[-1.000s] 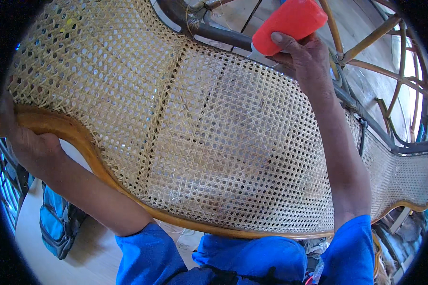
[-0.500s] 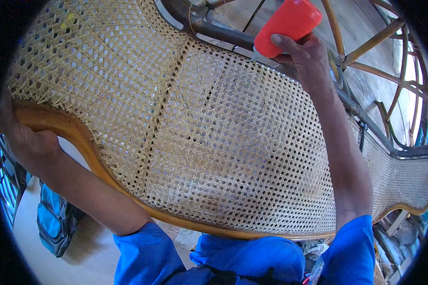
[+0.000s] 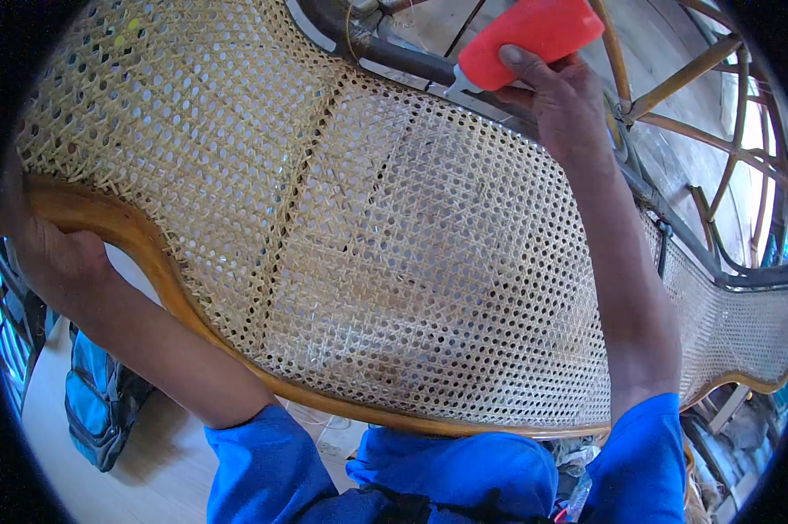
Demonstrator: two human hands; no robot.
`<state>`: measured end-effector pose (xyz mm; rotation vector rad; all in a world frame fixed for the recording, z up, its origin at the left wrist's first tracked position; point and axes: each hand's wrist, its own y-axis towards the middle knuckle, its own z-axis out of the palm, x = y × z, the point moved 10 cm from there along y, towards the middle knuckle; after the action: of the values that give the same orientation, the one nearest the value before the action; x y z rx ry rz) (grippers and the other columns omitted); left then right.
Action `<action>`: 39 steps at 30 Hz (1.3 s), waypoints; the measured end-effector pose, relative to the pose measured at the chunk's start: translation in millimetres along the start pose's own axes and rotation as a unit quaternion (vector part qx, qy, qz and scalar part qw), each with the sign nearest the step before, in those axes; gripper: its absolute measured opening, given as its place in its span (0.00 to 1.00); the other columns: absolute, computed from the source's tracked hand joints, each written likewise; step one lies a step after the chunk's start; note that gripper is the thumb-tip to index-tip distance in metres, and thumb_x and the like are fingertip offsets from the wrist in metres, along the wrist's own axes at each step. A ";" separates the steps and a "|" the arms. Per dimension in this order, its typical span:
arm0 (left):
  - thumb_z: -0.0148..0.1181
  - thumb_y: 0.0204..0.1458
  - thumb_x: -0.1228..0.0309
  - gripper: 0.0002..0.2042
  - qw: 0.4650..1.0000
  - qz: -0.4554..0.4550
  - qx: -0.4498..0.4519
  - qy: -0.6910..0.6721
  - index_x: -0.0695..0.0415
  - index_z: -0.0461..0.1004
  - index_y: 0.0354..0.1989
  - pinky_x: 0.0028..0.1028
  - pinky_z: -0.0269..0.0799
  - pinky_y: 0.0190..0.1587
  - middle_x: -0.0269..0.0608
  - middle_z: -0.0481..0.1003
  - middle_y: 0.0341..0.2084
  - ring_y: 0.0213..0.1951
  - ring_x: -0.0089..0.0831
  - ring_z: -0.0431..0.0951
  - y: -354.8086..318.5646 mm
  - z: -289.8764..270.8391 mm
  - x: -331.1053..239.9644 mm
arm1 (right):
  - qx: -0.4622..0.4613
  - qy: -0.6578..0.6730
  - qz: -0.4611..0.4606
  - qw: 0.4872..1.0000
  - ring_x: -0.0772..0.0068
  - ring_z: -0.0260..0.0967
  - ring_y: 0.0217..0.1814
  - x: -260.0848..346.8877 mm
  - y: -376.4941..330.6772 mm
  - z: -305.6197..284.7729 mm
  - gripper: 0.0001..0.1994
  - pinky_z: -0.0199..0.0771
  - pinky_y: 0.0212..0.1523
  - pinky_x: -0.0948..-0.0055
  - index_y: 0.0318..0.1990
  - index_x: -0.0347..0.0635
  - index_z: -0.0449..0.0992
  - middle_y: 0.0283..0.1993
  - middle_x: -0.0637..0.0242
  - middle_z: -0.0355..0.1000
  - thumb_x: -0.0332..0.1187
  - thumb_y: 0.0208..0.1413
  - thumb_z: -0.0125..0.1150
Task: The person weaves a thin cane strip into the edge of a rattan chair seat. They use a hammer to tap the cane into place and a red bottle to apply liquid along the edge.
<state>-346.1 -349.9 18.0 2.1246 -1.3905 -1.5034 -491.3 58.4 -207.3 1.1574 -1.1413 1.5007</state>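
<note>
A red squeeze bottle with a pale nozzle tip is held in my right hand, thumb on its side and fingers wrapped behind it. The bottle tilts so that its nozzle points down and left at the far edge of a woven cane panel. Whether the nozzle touches the edge I cannot tell. On the far left, my left hand is against the curved wooden frame of the panel. Its fingers are hidden in the dark rim of the picture.
Dark rails run along the panel's far side. Beyond them stands a rattan pole framework. A blue and black backpack lies on the floor at lower left. My knee in blue cloth is under the near edge.
My right hand has shifted the red bottle slightly left and tipped it flatter, so its nozzle has moved left along the panel's far edge. The left hand stays at the frame.
</note>
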 end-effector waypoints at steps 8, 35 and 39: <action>0.54 0.51 0.67 0.19 1.000 0.026 0.013 0.007 0.58 0.72 0.52 0.35 0.72 0.50 0.51 0.75 0.45 0.47 0.40 0.76 2.0 -4.0 1.1 | 0.020 -0.084 0.001 0.996 0.62 0.75 0.47 8.9 6.9 9.8 0.26 0.79 0.48 0.63 0.52 0.35 0.66 0.48 0.58 0.72 0.39 0.51 0.67; 0.57 0.48 0.64 0.25 0.968 0.166 0.044 0.184 0.59 0.69 0.56 0.36 0.69 0.54 0.52 0.74 0.49 0.51 0.44 0.74 -2.5 -2.8 -14.7 | 0.032 0.026 0.030 0.999 0.62 0.74 0.44 23.1 11.3 31.7 0.23 0.81 0.38 0.62 0.52 0.38 0.65 0.47 0.59 0.71 0.34 0.51 0.67; 0.57 0.49 0.64 0.25 0.943 0.194 0.056 0.263 0.58 0.69 0.56 0.35 0.70 0.53 0.53 0.74 0.49 0.50 0.42 0.75 -4.1 -0.5 -17.8 | 0.019 -0.064 -0.015 0.998 0.62 0.74 0.49 22.2 12.8 21.3 0.24 0.79 0.48 0.63 0.52 0.34 0.66 0.48 0.57 0.72 0.37 0.53 0.65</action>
<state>-344.2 -334.1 27.1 1.9498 -1.5741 -0.6601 -504.0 37.7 -184.4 1.3066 -1.1804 1.4476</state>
